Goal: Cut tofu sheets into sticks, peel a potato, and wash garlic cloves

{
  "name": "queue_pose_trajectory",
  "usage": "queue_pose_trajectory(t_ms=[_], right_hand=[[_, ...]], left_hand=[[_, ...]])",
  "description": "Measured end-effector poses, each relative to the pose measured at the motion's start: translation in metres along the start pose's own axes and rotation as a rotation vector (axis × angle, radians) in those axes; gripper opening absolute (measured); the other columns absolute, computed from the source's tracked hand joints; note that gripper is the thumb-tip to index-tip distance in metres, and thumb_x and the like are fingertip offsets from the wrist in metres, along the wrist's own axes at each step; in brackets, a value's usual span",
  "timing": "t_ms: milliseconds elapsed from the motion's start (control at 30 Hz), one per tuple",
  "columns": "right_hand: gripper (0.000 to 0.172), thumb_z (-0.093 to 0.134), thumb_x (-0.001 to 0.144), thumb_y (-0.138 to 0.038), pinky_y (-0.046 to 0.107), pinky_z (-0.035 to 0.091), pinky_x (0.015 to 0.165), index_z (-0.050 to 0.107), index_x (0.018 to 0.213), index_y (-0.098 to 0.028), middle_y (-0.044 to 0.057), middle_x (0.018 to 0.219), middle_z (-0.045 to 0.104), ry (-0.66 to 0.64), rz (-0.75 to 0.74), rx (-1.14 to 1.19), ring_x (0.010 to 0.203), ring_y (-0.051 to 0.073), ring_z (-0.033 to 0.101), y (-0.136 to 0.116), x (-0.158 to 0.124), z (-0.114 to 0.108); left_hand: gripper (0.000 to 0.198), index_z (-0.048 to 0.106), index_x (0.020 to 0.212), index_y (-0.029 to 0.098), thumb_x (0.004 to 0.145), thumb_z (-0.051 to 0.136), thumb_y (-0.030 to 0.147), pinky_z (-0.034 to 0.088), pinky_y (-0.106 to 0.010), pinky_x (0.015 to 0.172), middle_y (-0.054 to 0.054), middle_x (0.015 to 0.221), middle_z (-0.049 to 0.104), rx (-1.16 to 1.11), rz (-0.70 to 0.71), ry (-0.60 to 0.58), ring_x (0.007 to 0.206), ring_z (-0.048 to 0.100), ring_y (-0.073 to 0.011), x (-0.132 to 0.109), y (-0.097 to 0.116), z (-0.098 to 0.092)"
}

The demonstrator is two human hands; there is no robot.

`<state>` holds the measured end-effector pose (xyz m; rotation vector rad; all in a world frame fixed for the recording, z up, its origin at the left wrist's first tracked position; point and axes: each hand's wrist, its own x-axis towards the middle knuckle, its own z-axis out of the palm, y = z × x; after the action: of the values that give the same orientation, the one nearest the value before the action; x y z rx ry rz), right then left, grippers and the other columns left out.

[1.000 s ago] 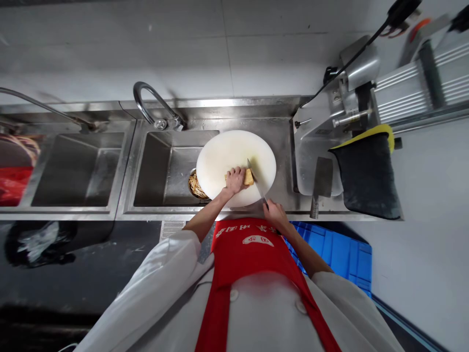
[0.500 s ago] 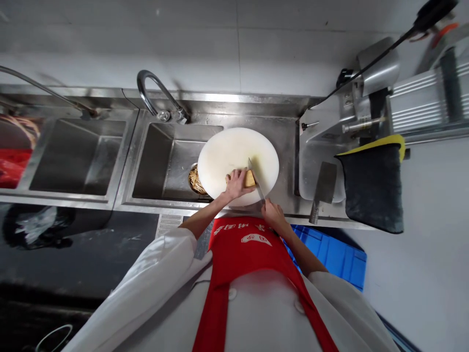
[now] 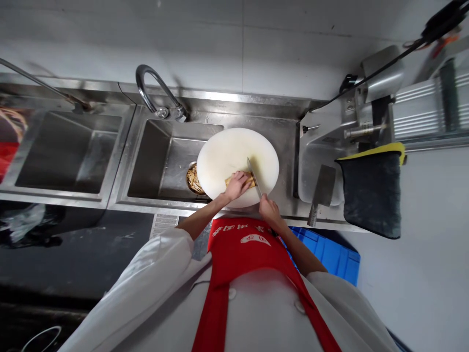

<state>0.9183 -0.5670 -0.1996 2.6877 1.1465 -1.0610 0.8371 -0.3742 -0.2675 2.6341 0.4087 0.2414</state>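
Observation:
On the round white cutting board, my left hand presses curled fingers over a tan, yellowish food block. Part of the block lies hidden under the fingers, and its kind is unclear. My right hand is closed around the handle of a kitchen knife. The knife's blade points away from me, upright at the right end of the block. Left of the board, partly under its edge, is a round bowl with thin tan strips in it.
The board rests across the steel counter and one sink, beneath a curved faucet. A second sink is farther left. On the right lie a cleaver, a dark cloth with yellow edge and a metal machine. A blue crate sits below.
The block now looks flatter and more spread out beneath my left hand, whose fingers have shifted over it. The knife stays beside its right end. The view has shifted slightly.

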Motion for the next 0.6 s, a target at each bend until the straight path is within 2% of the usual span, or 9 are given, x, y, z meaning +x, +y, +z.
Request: queue_pose_trajectory(t_ms=[100,233,400,500,600], right_hand=[[0.035,0.027,0.109,-0.025,0.035,0.051,0.091,0.050,0.133,-0.012,0.019,0.111,0.075,0.005,0.007,0.006,0.107,0.029,0.073,0.002,-0.002,-0.007],[0.035,0.026,0.109,-0.026,0.035,0.050,0.090,0.051,0.129,-0.012,0.019,0.108,0.075,0.021,0.023,0.002,0.104,0.029,0.074,0.003,-0.018,-0.020],[0.035,0.026,0.110,-0.028,0.035,0.049,0.089,0.050,0.131,-0.013,0.017,0.104,0.075,-0.011,0.010,-0.023,0.103,0.029,0.074,0.000,-0.041,-0.029],[0.034,0.029,0.109,-0.026,0.035,0.050,0.089,0.051,0.131,-0.013,0.018,0.106,0.075,-0.042,0.012,-0.049,0.104,0.029,0.073,-0.003,-0.041,-0.032],[0.034,0.034,0.107,-0.024,0.035,0.050,0.092,0.050,0.135,-0.012,0.020,0.111,0.074,-0.069,0.002,-0.065,0.108,0.029,0.072,-0.011,-0.027,-0.036]], left_hand=[[0.032,0.072,0.105,0.021,0.107,0.042,0.032,0.044,-0.044,0.093,-0.012,0.111,0.065,-0.043,0.074,-0.011,0.104,0.053,-0.0265,0.008,-0.008,0.008],[0.030,0.073,0.105,0.022,0.106,0.045,0.033,0.042,-0.046,0.091,-0.012,0.113,0.065,0.007,0.086,-0.008,0.105,0.052,-0.0279,0.010,-0.012,0.014],[0.032,0.074,0.108,0.024,0.106,0.043,0.032,0.041,-0.047,0.092,-0.012,0.113,0.064,0.047,0.046,-0.069,0.107,0.050,-0.0291,0.011,-0.008,0.012],[0.032,0.074,0.111,0.025,0.106,0.044,0.033,0.041,-0.047,0.094,-0.012,0.113,0.064,0.033,0.018,-0.098,0.110,0.051,-0.0294,0.012,-0.007,0.010],[0.032,0.074,0.112,0.024,0.106,0.043,0.032,0.040,-0.046,0.094,-0.012,0.114,0.064,0.006,0.035,-0.093,0.111,0.051,-0.0290,0.012,-0.008,0.009]])
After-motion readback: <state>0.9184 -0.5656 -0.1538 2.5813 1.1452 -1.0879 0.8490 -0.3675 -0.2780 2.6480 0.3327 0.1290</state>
